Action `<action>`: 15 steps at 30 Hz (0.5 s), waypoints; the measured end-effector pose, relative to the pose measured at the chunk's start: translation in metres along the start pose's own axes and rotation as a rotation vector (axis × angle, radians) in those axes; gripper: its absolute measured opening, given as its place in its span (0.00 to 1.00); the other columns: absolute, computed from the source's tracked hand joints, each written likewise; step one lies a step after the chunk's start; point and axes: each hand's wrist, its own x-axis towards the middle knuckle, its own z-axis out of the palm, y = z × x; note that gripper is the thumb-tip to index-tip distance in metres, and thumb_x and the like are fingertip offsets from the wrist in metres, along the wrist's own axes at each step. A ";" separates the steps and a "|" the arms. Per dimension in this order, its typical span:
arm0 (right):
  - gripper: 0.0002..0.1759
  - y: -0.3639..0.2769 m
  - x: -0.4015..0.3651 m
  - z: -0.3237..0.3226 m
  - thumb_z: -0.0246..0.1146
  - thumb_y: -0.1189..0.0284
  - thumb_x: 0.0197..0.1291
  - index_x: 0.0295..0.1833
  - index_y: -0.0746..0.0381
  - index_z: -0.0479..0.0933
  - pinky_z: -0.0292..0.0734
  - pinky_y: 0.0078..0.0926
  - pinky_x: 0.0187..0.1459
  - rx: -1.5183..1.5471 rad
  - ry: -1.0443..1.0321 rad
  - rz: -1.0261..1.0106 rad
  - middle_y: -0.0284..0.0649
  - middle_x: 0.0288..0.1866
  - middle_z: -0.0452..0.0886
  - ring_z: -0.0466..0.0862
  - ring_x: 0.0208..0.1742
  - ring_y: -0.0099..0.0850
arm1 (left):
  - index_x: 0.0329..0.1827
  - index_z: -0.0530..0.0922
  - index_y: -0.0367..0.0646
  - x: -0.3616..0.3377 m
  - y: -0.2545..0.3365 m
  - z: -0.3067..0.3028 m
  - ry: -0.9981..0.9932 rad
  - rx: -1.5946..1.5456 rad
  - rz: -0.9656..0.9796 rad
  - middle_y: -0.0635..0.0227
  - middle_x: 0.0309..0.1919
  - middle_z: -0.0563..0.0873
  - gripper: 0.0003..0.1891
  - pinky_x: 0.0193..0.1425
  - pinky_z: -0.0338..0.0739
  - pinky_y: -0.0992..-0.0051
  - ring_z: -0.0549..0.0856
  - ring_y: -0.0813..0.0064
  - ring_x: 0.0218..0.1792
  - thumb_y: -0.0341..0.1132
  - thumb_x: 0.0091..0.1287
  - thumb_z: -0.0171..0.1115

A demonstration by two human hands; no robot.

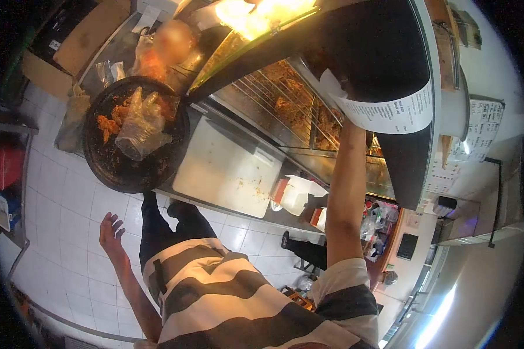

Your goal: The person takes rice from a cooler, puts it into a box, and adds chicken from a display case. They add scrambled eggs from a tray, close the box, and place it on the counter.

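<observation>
My left hand hangs over the tiled floor with its fingers apart and slightly curled, holding nothing. My right arm reaches up along the lit glass food cabinet. A long printed paper slip curves across in front of my right wrist, and my right hand is mostly hidden in shadow there. Browned food lies on wire racks inside the cabinet. On a round dark pan, a clear plastic glove rests on orange-brown food pieces.
A white cutting board with crumbs lies beside the pan. Open white and red boxes stand at the counter's edge. A cardboard box is at the upper left. Another person's dark-clothed leg shows beyond the counter.
</observation>
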 end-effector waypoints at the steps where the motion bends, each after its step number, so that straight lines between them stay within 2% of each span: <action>1: 0.17 0.002 0.000 -0.001 0.57 0.62 0.60 0.52 0.57 0.78 0.78 0.37 0.48 0.001 -0.001 0.003 0.44 0.45 0.82 0.82 0.43 0.40 | 0.61 0.75 0.42 0.001 -0.001 -0.001 -0.004 0.003 0.005 0.64 0.51 0.81 0.21 0.52 0.73 0.70 0.79 0.72 0.48 0.45 0.74 0.50; 15: 0.17 0.012 -0.001 0.002 0.57 0.62 0.61 0.52 0.57 0.78 0.78 0.37 0.47 -0.021 -0.014 0.000 0.44 0.44 0.82 0.82 0.42 0.40 | 0.62 0.75 0.42 0.006 -0.004 0.004 0.005 -0.011 -0.061 0.62 0.52 0.81 0.21 0.51 0.74 0.71 0.80 0.72 0.49 0.45 0.74 0.50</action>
